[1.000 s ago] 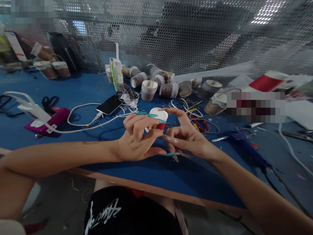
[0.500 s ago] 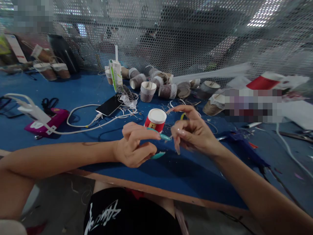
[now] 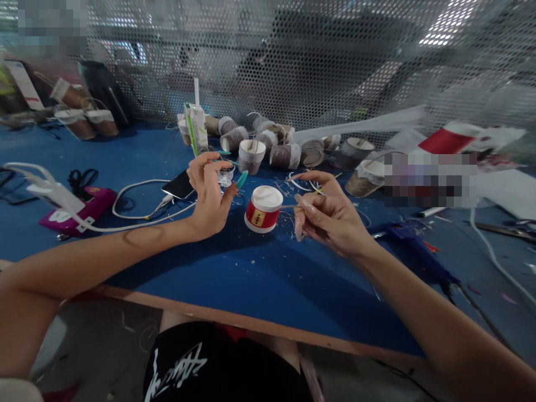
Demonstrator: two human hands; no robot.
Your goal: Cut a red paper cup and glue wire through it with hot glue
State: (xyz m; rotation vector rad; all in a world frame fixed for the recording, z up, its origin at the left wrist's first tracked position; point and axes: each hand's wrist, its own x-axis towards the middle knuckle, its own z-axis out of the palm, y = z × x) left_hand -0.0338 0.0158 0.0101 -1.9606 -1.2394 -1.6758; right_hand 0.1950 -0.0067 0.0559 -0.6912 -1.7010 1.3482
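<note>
A small red-and-white tub [image 3: 263,216] with a gold label stands upright on the blue table [image 3: 234,290], between my two hands. My left hand [image 3: 210,195] is raised to the left of the tub, holding nothing, its fingers and thumb apart. Teal covers [image 3: 242,179] sit on its thumb and fingertips. On the tub's other side, my right hand [image 3: 329,215] pinches a thin tan strand [image 3: 288,207] between thumb and finger, its index finger stretched out above. The strand points toward the tub's side; whether it touches cannot be told.
Several wrapped cups [image 3: 285,156] and a drink carton [image 3: 196,129] stand at the back. A phone [image 3: 178,185] with a white cable lies behind my left arm. To the right are a blue glue gun [image 3: 419,251] and scissors [image 3: 505,230]. Fibre scraps litter the table.
My left hand has drawn back up and to the left, away from my right hand, and its fingers have opened. My right hand has shifted slightly; the tub now shows fully.
</note>
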